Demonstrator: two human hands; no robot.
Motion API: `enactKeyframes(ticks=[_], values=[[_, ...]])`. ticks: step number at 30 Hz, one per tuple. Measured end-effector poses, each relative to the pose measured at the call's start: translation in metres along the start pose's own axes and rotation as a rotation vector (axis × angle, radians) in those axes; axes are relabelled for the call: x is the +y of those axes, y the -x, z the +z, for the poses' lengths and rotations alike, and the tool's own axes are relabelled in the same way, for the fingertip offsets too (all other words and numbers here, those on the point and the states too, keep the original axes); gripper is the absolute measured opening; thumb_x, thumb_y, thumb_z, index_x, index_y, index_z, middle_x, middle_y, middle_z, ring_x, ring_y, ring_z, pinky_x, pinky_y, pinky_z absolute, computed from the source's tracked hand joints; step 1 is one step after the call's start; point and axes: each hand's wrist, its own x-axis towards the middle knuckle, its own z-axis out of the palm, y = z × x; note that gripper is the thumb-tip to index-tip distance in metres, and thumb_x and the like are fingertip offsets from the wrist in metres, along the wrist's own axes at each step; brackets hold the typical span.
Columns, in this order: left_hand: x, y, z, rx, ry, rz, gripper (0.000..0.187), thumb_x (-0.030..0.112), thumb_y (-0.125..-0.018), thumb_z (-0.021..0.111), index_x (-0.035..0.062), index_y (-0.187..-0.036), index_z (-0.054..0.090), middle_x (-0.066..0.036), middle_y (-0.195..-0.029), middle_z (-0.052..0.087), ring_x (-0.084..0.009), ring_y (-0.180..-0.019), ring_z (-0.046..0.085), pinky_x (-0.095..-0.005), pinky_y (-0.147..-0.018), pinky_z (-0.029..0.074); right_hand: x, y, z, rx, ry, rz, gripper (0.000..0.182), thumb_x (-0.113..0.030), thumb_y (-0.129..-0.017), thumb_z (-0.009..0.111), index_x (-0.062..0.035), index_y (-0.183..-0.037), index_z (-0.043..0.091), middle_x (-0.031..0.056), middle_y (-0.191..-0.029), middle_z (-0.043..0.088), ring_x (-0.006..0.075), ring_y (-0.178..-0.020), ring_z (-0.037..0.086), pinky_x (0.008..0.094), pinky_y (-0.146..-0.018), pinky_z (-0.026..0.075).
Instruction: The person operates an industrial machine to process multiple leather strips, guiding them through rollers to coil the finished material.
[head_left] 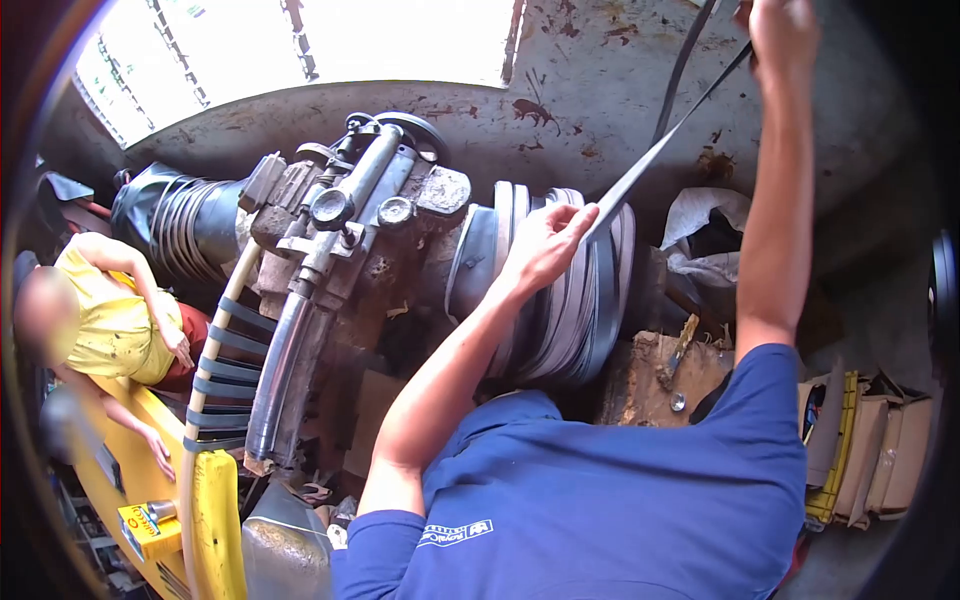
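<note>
A long grey rubber-like strip [650, 155] runs taut and slanting between my two hands. My left hand [548, 245] pinches its lower end between thumb and fingers. Raised high at the upper right, my right hand [783, 35] is closed around the strip's upper part. Just behind and below my left hand is a large round bundle [565, 320] wrapped in many black and grey bands. A darker length of strip [682, 75] hangs beside my right hand, against the wall.
A worn metal machine [370, 200] with dials and a wheel stands left of the bundle. Dark bands wrap a pale pole [215, 350]. A person in a yellow shirt [115, 310] sits at the far left, near a yellow box [150, 530]. Cardboard [890, 450] leans at right.
</note>
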Motion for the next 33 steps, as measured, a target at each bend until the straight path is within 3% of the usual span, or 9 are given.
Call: enactKeyframes(ticks=[4,11,17,21,25,27,30,31,33], values=[[0.011,0.004,-0.017,0.062,0.211,0.152,0.043,0.039,-0.099,0.054,-0.0012,-0.107,0.066,-0.008,-0.098,0.068,-0.0142,-0.092,0.063,-0.0293,-0.087,0.049,0.031,-0.027,-0.061,-0.009,0.225,0.063,0.016,-0.003,-0.088,0.056,-0.0016,-0.104,0.056,0.0043,-0.077,0.059,0.0096,-0.055,0.053,0.0256,-0.05,0.043],[0.143,0.078,-0.056,0.045,0.717,0.641,0.035,0.027,-0.102,0.049,-0.0048,-0.102,0.063,-0.014,-0.088,0.068,-0.0196,-0.076,0.068,-0.0318,-0.073,0.056,0.116,0.001,-0.144,-0.28,0.658,0.224,0.017,-0.003,-0.086,0.058,-0.0003,-0.103,0.057,0.0066,-0.08,0.059,0.0113,-0.061,0.056,0.0265,-0.053,0.045],[0.184,0.163,-0.073,0.032,0.691,0.907,0.036,0.03,-0.1,0.054,-0.005,-0.091,0.059,-0.008,-0.078,0.066,-0.0129,-0.073,0.065,-0.0277,-0.067,0.053,0.073,0.068,-0.03,-0.534,0.465,0.075,0.018,-0.003,-0.085,0.06,0.0009,-0.102,0.058,0.0087,-0.082,0.06,0.0127,-0.065,0.058,0.0273,-0.056,0.046],[0.19,0.22,-0.083,0.263,0.619,1.118,0.034,0.028,-0.1,0.052,-0.0032,-0.088,0.059,-0.009,-0.075,0.065,-0.0125,-0.069,0.064,-0.0268,-0.064,0.052,-0.012,0.129,0.06,-0.688,0.184,-0.038,0.019,-0.003,-0.084,0.061,0.0017,-0.102,0.058,0.01,-0.084,0.06,0.0137,-0.068,0.06,0.0278,-0.058,0.048],[0.191,0.288,-0.098,0.473,0.347,1.053,0.039,0.033,-0.1,0.05,-0.0044,-0.093,0.059,-0.008,-0.077,0.065,-0.0163,-0.072,0.064,-0.0312,-0.068,0.052,-0.106,0.195,0.119,-0.853,-0.091,-0.114,0.02,-0.003,-0.083,0.062,0.0024,-0.102,0.059,0.0113,-0.085,0.061,0.0147,-0.071,0.061,0.0284,-0.06,0.049],[0.182,0.324,-0.106,0.454,0.234,0.849,0.049,0.039,-0.101,0.046,-0.0071,-0.116,0.056,-0.014,-0.095,0.065,-0.022,-0.091,0.063,-0.0354,-0.083,0.05,-0.148,0.226,0.136,-0.935,-0.221,-0.132,0.02,-0.003,-0.083,0.062,0.0028,-0.102,0.059,0.012,-0.086,0.061,0.0152,-0.073,0.062,0.0286,-0.061,0.049],[0.154,0.348,-0.1,0.494,0.279,0.781,0.072,0.051,-0.099,0.044,-0.007,-0.141,0.035,-0.021,-0.136,0.049,-0.0249,-0.127,0.047,-0.0375,-0.106,0.035,-0.199,0.27,0.151,-1.079,-0.42,-0.091,0.021,-0.003,-0.082,0.063,0.0034,-0.101,0.059,0.013,-0.087,0.061,0.0159,-0.075,0.063,0.029,-0.063,0.05],[0.145,0.361,-0.102,0.396,0.33,0.657,0.079,0.053,-0.099,0.041,-0.0061,-0.147,0.023,-0.019,-0.152,0.031,-0.0271,-0.14,0.031,-0.0391,-0.115,0.022,-0.214,0.284,0.153,-1.139,-0.49,-0.061,0.021,-0.003,-0.082,0.064,0.0036,-0.101,0.059,0.0134,-0.088,0.061,0.0161,-0.076,0.063,0.0291,-0.063,0.05],[0.119,0.373,-0.093,0.485,0.434,0.621,0.076,0.053,-0.099,0.04,-0.005,-0.147,0.025,-0.018,-0.151,0.032,-0.0256,-0.139,0.033,-0.039,-0.114,0.024,-0.239,0.318,0.152,-1.292,-0.635,0.059,0.021,-0.003,-0.081,0.064,0.004,-0.101,0.06,0.014,-0.088,0.061,0.0166,-0.077,0.064,0.0294,-0.064,0.051]])
